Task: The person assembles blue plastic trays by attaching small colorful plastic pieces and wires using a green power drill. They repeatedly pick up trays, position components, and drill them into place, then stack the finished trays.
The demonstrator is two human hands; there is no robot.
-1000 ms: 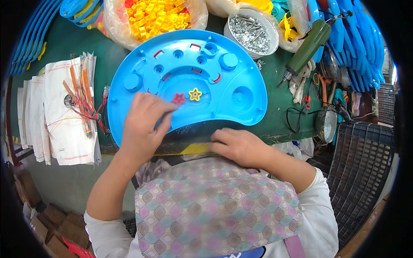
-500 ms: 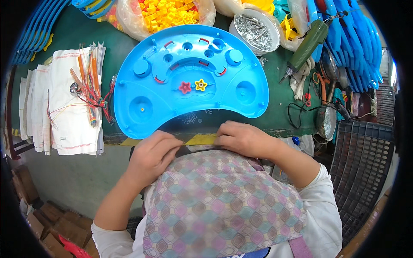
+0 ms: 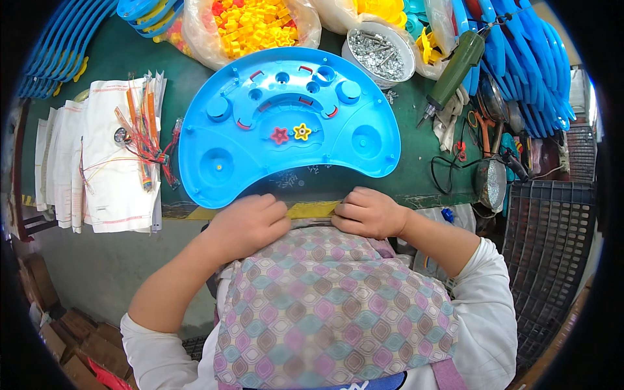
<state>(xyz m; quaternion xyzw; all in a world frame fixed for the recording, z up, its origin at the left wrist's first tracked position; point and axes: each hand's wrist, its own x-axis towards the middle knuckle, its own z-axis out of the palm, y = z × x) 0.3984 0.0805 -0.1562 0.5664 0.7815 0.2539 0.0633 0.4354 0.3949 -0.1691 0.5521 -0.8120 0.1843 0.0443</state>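
My left hand point(image 3: 252, 221) is closed, knuckles up, over the table's front edge at the top of my patterned apron point(image 3: 338, 292). Level with it on the right, my right hand point(image 3: 370, 213) has its fingers curled down at the same edge. What the fingertips pinch, if anything, is hidden. Just beyond both hands lies a blue curved plastic tray point(image 3: 344, 153), its hollow side up with posts and round wells. A pink star piece point(image 3: 279, 135) and a yellow star piece point(image 3: 302, 132) sit in its middle. Neither hand is seen holding the tray.
Left of the tray, wired parts point(image 3: 146, 153) lie on stacked white sheets point(image 3: 107, 195). Behind stand a bag of yellow pieces point(image 3: 260, 29) and a white bowl of screws point(image 3: 380, 55). A green power screwdriver point(image 3: 458, 68) hangs at right, near scissors point(image 3: 481, 130) and a black crate point(image 3: 546, 260).
My left hand has shifted right and slightly away from me, its fingers more curled. My right hand has moved slightly right and curled tighter. The tray looks unmoved apart from a slight view shift.
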